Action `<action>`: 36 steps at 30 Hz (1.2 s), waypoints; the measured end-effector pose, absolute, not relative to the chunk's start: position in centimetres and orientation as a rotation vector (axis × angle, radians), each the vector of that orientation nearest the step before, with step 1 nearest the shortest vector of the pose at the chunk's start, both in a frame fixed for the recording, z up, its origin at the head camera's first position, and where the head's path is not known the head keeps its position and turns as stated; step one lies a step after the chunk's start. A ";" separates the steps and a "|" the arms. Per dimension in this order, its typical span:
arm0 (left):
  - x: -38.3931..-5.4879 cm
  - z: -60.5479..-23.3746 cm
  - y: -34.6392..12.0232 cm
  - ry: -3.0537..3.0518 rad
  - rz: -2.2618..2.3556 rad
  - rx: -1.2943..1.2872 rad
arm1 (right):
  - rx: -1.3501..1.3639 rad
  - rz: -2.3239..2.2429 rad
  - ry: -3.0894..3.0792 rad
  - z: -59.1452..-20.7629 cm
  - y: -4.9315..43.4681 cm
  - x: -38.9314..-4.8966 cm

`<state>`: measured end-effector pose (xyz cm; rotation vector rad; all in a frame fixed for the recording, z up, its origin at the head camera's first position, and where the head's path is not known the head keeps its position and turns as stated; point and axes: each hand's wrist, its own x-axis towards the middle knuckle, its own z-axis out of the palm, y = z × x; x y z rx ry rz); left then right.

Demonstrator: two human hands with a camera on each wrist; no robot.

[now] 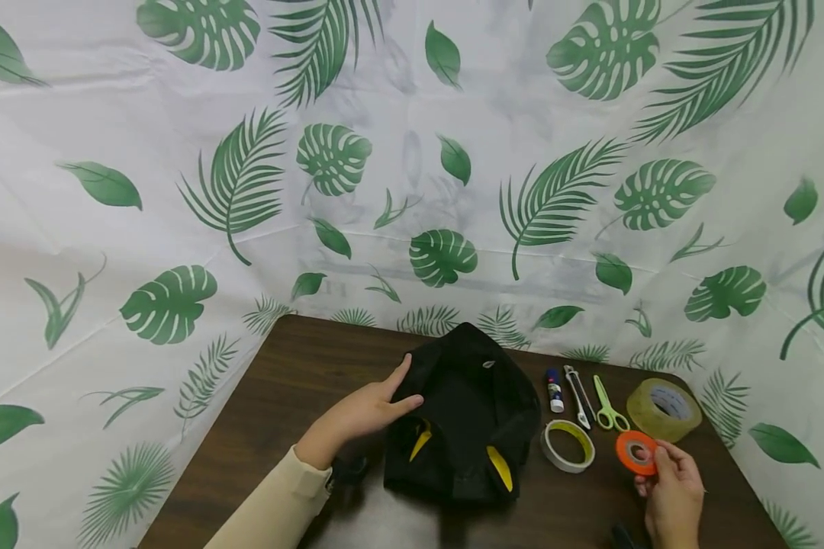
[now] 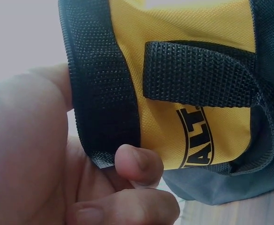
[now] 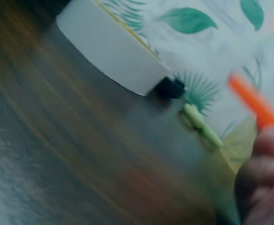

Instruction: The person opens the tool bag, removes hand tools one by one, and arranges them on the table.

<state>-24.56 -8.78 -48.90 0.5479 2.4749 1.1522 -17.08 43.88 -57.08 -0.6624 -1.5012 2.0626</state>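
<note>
A black fabric tool bag [image 1: 463,404] with yellow patches stands on the table, its mouth gaping. My left hand [image 1: 360,415] grips the bag's left rim, the thumb on one side of the edge and the fingers on the other. In the left wrist view the bag's yellow panel [image 2: 151,126] shows a black webbing loop [image 2: 197,72] and part of printed lettering. To the right, my right hand [image 1: 673,488] pinches a thin orange tape roll [image 1: 637,453] above the table. The right wrist view catches only the edge of that orange roll, beside the fingertips [image 3: 267,140].
Right of the bag lie a white tape roll [image 1: 568,447], a glue stick [image 1: 555,390], a utility knife [image 1: 578,396] and green scissors [image 1: 607,408]. A wide roll of clear yellowish tape [image 1: 662,409] sits at the table's back right corner. Leaf-printed cloth [image 1: 398,229] hangs behind the table.
</note>
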 end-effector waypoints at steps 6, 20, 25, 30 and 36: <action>-24.4 -49.0 -8.6 2.460 1.148 0.557 | -1.009 1.793 -2.070 -57.0 45.3 -16.0; -24.5 -49.1 -9.1 2.467 1.176 0.558 | -0.860 1.358 -2.496 -56.9 45.4 -17.4; -24.4 -49.1 -9.4 2.468 1.174 0.554 | -0.828 1.190 -2.590 -57.7 45.0 -17.5; -24.4 -49.5 -9.5 2.456 1.175 0.540 | -0.782 1.096 -2.648 -57.9 44.8 -17.3; -24.6 -49.6 -9.3 2.466 1.219 0.548 | -0.776 1.098 -2.600 -57.1 44.6 -17.3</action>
